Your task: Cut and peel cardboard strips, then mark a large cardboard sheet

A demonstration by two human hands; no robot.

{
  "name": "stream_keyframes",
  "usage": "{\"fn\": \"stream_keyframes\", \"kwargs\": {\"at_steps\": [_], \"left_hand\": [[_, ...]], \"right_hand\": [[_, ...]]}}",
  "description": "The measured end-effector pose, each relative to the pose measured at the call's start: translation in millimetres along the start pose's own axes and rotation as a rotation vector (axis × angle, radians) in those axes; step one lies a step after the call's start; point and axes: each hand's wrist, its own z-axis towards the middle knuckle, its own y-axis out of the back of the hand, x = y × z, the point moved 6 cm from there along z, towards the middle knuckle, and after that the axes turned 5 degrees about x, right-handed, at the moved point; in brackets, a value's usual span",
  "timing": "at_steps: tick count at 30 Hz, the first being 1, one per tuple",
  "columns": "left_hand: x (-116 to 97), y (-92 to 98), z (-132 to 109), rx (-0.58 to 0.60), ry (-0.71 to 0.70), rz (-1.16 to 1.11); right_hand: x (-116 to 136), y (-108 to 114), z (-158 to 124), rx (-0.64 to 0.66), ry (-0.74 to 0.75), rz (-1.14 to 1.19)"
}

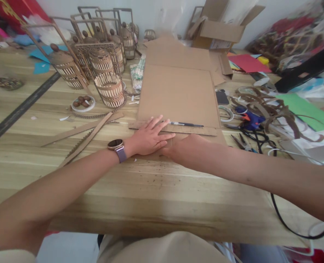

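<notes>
My left hand lies flat with its fingers spread on the near edge of a large cardboard sheet. A watch is on that wrist. Beside its fingertips, a pen rests on a narrow cardboard strip that runs across the sheet's near side. My right hand is bent down against the cardboard, touching or nearly touching my left hand; its fingers are hidden behind the wrist, so what it holds, if anything, does not show.
Bamboo lanterns stand at the back left, near a white ring of brown balls. Cardboard strips lie left. Pliers, a blue glue gun and cables are at the right. An open box stands behind.
</notes>
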Motion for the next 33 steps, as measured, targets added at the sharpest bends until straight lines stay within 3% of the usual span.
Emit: {"fn": "stream_keyframes", "kwargs": {"at_steps": [11, 22, 27, 30, 33], "left_hand": [[-1, 1.0, 0, 0.001, 0.011, -0.018], [0, 0.1, 0, -0.004, 0.012, -0.004], [-1, 1.5, 1, -0.022, 0.010, -0.007], [-2, 1.4, 1, -0.031, 0.008, 0.006], [-2, 1.5, 2, -0.046, 0.011, 0.016]], "right_hand": [[-15, -19, -16, 0.120, -0.053, -0.089], [-29, -34, -38, 0.023, -0.117, -0.046], [-50, -43, -52, 0.020, -0.111, 0.098], [-64, -39, -55, 0.002, -0.077, 0.209], [-61, -26, -46, -0.018, -0.107, 0.196]]}}
